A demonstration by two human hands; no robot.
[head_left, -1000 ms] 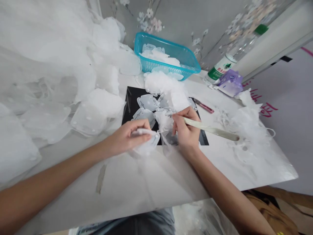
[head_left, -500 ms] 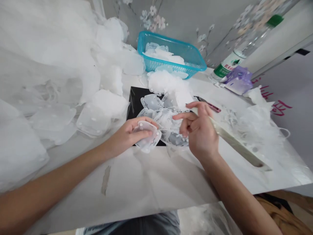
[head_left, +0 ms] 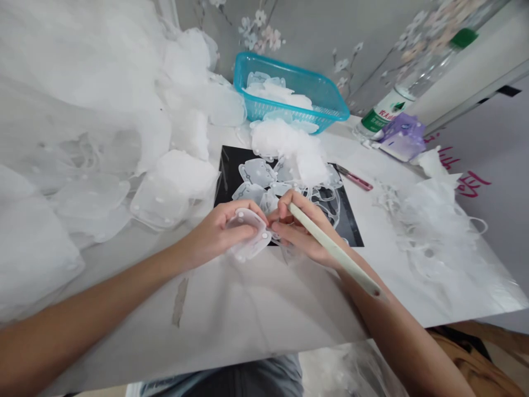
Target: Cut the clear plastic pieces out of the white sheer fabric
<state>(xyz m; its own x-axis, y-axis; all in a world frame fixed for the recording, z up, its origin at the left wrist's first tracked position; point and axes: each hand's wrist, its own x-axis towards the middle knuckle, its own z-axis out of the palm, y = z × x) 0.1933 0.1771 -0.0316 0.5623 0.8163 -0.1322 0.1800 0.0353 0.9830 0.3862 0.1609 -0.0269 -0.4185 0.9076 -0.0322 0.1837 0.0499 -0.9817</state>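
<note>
My left hand [head_left: 225, 229] is closed on a translucent plastic piece [head_left: 247, 249] with rounded corners and small white dots, thumb on its near face. My right hand [head_left: 303, 226] has its fingers bent in at the right edge of that piece. A long, pale-handled tool [head_left: 334, 251] with a hole at its end lies across the right hand and slants back over the forearm. Its working end is hidden by the fingers. Under both hands is a black mat [head_left: 351, 226] bearing similar clear pieces [head_left: 257, 172] and a white, fluffy-looking heap [head_left: 289, 146].
A blue basket [head_left: 291, 65] of such pieces stands at the back. Large white stacks [head_left: 173, 187] fill the left. A pink cutter [head_left: 354, 177], a water bottle [head_left: 388, 107], a purple packet [head_left: 403, 132] and clear plastic scraps [head_left: 433, 231] are at the right.
My right hand has moved left and down to the piece in my left hand, its fingers drawn in. The pale handle has swung steeper. My left hand has hardly moved.
</note>
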